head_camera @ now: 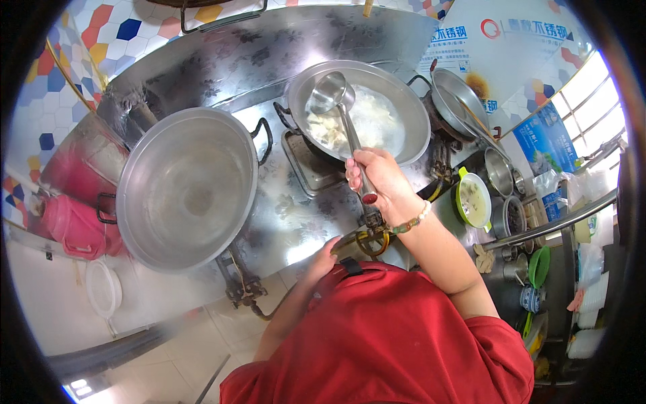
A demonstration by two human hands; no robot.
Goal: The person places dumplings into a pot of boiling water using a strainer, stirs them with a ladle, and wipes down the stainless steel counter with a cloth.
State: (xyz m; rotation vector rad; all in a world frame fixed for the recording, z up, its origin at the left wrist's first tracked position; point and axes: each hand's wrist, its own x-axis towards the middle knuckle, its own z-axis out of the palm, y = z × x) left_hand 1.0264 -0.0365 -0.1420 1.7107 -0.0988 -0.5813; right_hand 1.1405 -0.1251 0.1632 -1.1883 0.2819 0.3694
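My right hand (378, 177), with a beaded bracelet at the wrist, grips the handle of a steel ladle (330, 96). The ladle's bowl hangs over the left part of a large two-handled metal pot (421, 118). Inside that pot, pale pieces of food (371, 118) lie in cloudy, foamy liquid. My left hand (325, 257) is low beside the stove's front edge, near my waist; its fingers are partly hidden and I cannot tell whether they touch anything. To the left stands a second wide metal pot (189, 187) with a little liquid or steam inside.
A rectangular metal tray (308, 174) lies between the pots. Gas valves (373, 222) and burner pipes (245, 288) stick out at the front. On the right are a metal pan (459, 101), a green-rimmed strainer or bowl (473, 199) and several metal bowls. A pink plastic container (75, 227) stands far left.
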